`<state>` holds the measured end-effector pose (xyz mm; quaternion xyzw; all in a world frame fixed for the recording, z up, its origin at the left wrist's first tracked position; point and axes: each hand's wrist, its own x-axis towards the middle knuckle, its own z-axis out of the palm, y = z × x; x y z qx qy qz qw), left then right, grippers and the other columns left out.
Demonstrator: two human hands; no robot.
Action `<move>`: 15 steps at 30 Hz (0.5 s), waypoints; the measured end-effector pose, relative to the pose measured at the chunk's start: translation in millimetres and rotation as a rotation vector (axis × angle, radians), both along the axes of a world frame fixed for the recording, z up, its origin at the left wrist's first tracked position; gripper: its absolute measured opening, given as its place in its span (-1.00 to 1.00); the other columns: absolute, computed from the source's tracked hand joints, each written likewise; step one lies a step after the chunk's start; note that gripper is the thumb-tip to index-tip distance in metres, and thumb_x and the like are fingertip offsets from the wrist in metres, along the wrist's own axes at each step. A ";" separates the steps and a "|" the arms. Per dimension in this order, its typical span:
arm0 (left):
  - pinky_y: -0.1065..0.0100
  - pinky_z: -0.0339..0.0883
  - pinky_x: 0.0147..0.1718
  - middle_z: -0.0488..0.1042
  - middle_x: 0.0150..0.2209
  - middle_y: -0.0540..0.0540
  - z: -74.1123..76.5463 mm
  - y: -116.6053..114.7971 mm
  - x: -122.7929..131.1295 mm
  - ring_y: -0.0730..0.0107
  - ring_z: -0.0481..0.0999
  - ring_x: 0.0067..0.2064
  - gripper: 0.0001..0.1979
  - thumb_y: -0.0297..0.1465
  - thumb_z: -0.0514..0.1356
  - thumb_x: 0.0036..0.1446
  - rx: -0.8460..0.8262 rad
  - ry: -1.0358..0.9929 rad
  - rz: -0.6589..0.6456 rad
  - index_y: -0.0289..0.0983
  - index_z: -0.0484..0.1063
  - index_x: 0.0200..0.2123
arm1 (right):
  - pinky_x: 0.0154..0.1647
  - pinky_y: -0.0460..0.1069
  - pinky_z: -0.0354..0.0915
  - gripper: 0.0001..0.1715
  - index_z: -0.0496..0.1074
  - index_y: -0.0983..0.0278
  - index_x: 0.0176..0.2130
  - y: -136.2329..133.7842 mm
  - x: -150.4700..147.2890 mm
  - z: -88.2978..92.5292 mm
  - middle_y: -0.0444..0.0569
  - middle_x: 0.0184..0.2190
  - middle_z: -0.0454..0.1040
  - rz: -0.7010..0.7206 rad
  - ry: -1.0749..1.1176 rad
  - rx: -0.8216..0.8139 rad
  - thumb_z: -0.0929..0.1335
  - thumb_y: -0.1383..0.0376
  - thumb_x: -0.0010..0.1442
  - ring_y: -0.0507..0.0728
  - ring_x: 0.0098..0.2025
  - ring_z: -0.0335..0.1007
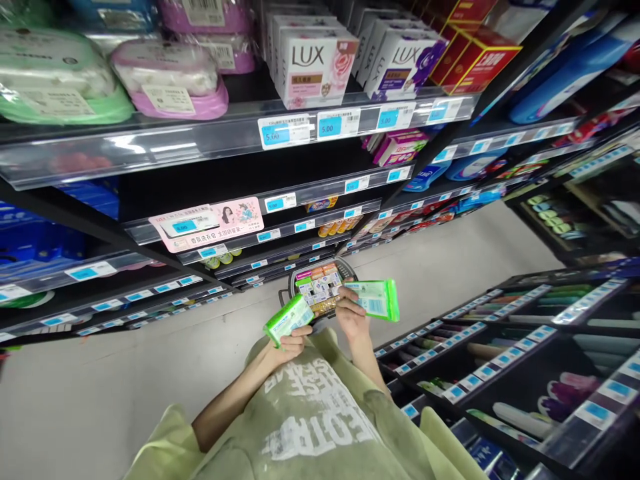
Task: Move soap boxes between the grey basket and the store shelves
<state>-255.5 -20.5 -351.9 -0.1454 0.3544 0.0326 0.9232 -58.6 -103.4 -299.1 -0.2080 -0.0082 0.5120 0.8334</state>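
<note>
My left hand [291,343] is closed round a green soap box [289,319], held close to my chest. My right hand [350,312] grips a second green soap box [375,298], a little higher and to the right. Both boxes hover just above a dark shopping basket [345,267] on the floor, which holds several small packaged goods [318,285]. My forearms reach out over a pale green shirt with white lettering.
Dark shelves stand on both sides of a grey aisle floor [440,267]. The left shelf carries LUX soap boxes [313,63], green [55,80] and pink soap cases [170,80] and blue price tags. The right shelves [525,347] hold toothbrushes and tubes.
</note>
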 end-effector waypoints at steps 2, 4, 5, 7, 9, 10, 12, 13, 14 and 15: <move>0.62 -0.07 -0.80 0.20 -0.53 0.06 2.3 3.5 0.0 0.71 0.06 -0.75 -0.77 -0.63 -0.05 0.33 0.006 -0.038 -0.011 -0.30 0.34 -0.26 | -0.59 -0.24 0.20 -0.75 0.47 0.24 -0.11 3.5 12.0 17.5 -0.19 -0.38 0.46 -0.144 -0.220 -0.286 0.34 0.14 0.35 -0.13 -0.57 0.29; 0.64 0.03 -0.77 0.21 -0.49 0.04 4.4 6.8 2.5 0.68 0.14 -0.71 -0.77 -0.63 -0.04 0.31 0.007 -0.076 -0.023 -0.31 0.37 -0.20 | -0.42 -0.12 0.36 -0.61 0.46 0.22 -0.12 9.5 20.0 33.9 -0.12 -0.30 0.49 -0.395 -0.483 -0.544 0.41 -0.02 0.23 0.00 -0.40 0.42; 0.64 0.07 -0.76 0.21 -0.48 0.03 5.1 8.3 4.6 0.67 0.16 -0.70 -0.78 -0.62 -0.03 0.29 0.007 -0.091 -0.025 -0.32 0.37 -0.20 | -0.32 -0.06 0.40 -0.56 0.45 0.21 -0.12 13.0 22.2 40.4 -0.10 -0.27 0.50 -0.525 -0.630 -0.660 0.44 -0.04 0.18 0.05 -0.32 0.45; 0.66 0.11 -0.74 0.20 -0.46 0.03 5.3 10.0 8.9 0.68 0.19 -0.69 -0.80 -0.62 -0.02 0.28 0.011 -0.110 -0.013 -0.33 0.36 -0.21 | -0.15 -0.01 0.39 -0.55 0.47 0.23 -0.13 20.0 24.5 48.5 -0.06 -0.21 0.50 -0.692 -0.904 -0.844 0.47 -0.02 0.14 0.12 -0.19 0.45; 0.70 0.10 -0.74 0.19 -0.46 0.03 4.2 9.3 11.7 0.72 0.18 -0.69 -0.79 -0.63 -0.04 0.29 0.017 -0.115 0.003 -0.34 0.35 -0.24 | -0.07 0.01 0.36 -0.57 0.49 0.25 -0.14 25.8 25.3 49.1 -0.04 -0.20 0.51 -0.727 -1.047 -0.943 0.45 -0.01 0.17 0.14 -0.14 0.43; 0.71 0.10 -0.74 0.19 -0.46 0.04 3.7 7.9 12.0 0.74 0.18 -0.69 -0.78 -0.64 -0.05 0.29 0.022 -0.115 0.009 -0.34 0.35 -0.24 | -0.06 0.02 0.36 -0.57 0.49 0.25 -0.14 28.0 25.5 47.0 -0.02 -0.19 0.51 -0.721 -1.049 -0.959 0.43 -0.02 0.19 0.15 -0.14 0.43; 0.73 0.09 -0.73 0.20 -0.45 0.04 3.7 4.4 10.5 0.75 0.17 -0.69 -0.76 -0.64 -0.06 0.30 0.039 -0.116 0.017 -0.33 0.36 -0.24 | -0.05 0.05 0.38 -0.53 0.48 0.25 -0.12 30.3 25.8 39.8 0.00 -0.19 0.53 -0.702 -0.975 -0.945 0.42 -0.05 0.18 0.18 -0.12 0.45; 0.73 0.09 -0.74 0.21 -0.46 0.04 4.8 3.6 9.3 0.75 0.17 -0.69 -0.76 -0.63 -0.06 0.31 0.055 -0.119 0.016 -0.34 0.37 -0.22 | -0.05 0.07 0.41 -0.51 0.48 0.24 -0.10 30.3 25.5 35.7 0.01 -0.18 0.54 -0.684 -0.923 -0.918 0.43 -0.06 0.16 0.20 -0.10 0.47; 0.72 0.08 -0.75 0.21 -0.47 0.04 6.9 4.7 8.6 0.74 0.15 -0.70 -0.75 -0.62 -0.06 0.34 0.075 -0.126 0.008 -0.34 0.39 -0.20 | -0.04 0.10 0.44 -0.47 0.48 0.22 -0.06 29.5 24.8 31.6 0.02 -0.16 0.56 -0.643 -0.876 -0.865 0.43 -0.08 0.14 0.23 -0.08 0.49; 0.70 0.08 -0.75 0.23 -0.48 0.04 10.1 8.9 9.0 0.72 0.15 -0.70 -0.77 -0.58 -0.04 0.37 0.123 -0.138 0.008 -0.35 0.41 -0.16 | -0.03 0.15 0.47 -0.44 0.47 0.19 0.00 28.2 23.7 27.7 0.03 -0.13 0.57 -0.580 -0.842 -0.786 0.43 -0.09 0.14 0.26 -0.04 0.51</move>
